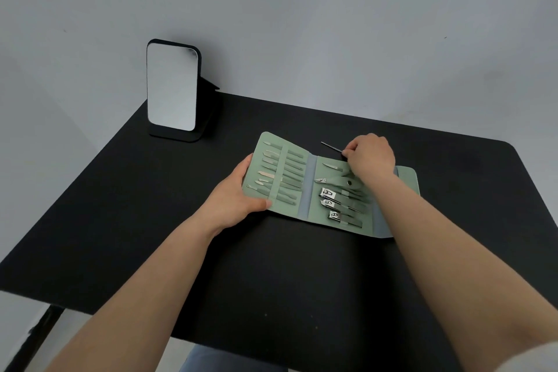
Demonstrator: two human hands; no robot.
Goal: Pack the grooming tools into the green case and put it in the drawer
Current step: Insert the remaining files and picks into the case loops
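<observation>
Green case (305, 190): I see it lying unfolded on the black table (151, 205), three panels spread flat, the far-left panel slightly raised at its outer edge.
Left hand (241, 193): my left grips the case's left edge, thumb on top of the near corner, fingers curled round the outer side.
Right hand (370, 157): it sits over the upper part of the middle panel, fingers curled, pinching a thin dark tool (332, 147) at one end.
Thin dark tool: a slim rod, its free end pointing away to the left, above the table just beyond the case's far edge.
Left panel tools (280, 178): a column of slim metal implements tucked under bands, just right of the left hand.
Nipper (335, 180): in the middle panel, directly below the right hand, partly hidden by it.
Nail clippers (330, 204): three, stacked below the nipper, near the right forearm.
Mirror (172, 86): upright on a dark stand at the table's far-left corner, well apart from both hands.
</observation>
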